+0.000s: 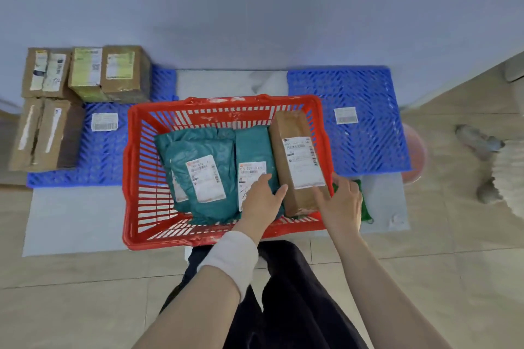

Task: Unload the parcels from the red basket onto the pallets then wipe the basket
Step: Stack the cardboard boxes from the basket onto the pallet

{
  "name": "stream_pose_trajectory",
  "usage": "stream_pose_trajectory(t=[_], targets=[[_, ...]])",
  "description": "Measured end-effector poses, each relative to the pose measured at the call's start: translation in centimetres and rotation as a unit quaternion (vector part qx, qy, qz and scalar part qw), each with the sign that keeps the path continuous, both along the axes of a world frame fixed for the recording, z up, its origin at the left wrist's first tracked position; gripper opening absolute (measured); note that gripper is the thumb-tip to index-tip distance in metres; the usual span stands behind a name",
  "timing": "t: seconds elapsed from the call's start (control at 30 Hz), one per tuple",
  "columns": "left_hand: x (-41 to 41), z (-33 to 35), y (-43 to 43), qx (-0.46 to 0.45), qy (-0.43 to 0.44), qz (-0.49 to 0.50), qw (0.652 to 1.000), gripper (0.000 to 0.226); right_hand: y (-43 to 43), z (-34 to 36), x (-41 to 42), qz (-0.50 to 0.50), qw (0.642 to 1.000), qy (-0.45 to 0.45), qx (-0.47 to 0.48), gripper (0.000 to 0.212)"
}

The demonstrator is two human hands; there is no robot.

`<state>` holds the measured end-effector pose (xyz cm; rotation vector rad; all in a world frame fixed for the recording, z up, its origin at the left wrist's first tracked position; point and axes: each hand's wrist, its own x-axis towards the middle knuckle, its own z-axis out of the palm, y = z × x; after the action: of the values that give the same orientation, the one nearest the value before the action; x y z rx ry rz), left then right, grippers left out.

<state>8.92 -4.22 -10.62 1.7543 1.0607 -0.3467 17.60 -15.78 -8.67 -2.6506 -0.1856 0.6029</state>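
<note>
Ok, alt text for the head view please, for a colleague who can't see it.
The left hand and right hand touch the near end of a long brown parcel lying in the red basket beside teal mailer bags. Four cardboard boxes sit on the left blue pallet; the right blue pallet bears only a label.

The basket (133, 178) stands on the floor (85, 292) between the left pallet (105, 156) and the right pallet (365, 122), both against the wall (255, 22) behind. Cartons (124, 73) crowd the left pallet's far-left corner. In the basket, mailer bags (204, 150) lie left of a long carton (297, 161) along its right wall. A cloth (364, 207) lies just outside the basket's near-right corner.
</note>
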Motion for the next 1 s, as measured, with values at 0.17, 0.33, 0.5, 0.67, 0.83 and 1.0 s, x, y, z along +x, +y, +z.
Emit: stream_pose_trajectory(t=[0.17,0.33,0.5,0.67,0.83,1.0], targets=[[2.1,-1.9,-3.2,-0.120,0.037,0.147,0.981,0.070,-2.3,-1.7,2.9,0.035,0.998,0.055,0.009,0.043],[3.4,-2.8,-4.7,-0.158,0.047,0.203,0.965,0.072,-2.6,-2.9,2.9,0.047,0.994,0.100,0.005,0.043],[4.6,-4.0,-4.5,-0.203,0.059,0.240,0.947,0.072,-2.5,-3.7,3.0,0.027,0.996,0.089,0.013,0.039],[4.8,-4.7,-4.7,-0.238,0.027,0.286,0.928,0.072,-2.3,-3.6,3.2,0.006,0.994,0.105,0.027,0.041],[4.3,-4.0,-4.5,-0.273,-0.003,0.317,0.908,0.061,-2.7,-2.9,3.6,0.009,0.988,0.138,0.068,0.041],[3.0,-1.6,-4.3,-0.313,-0.040,0.314,0.896,0.058,-2.7,-1.3,3.5,-0.039,0.960,0.225,0.163,0.047]])
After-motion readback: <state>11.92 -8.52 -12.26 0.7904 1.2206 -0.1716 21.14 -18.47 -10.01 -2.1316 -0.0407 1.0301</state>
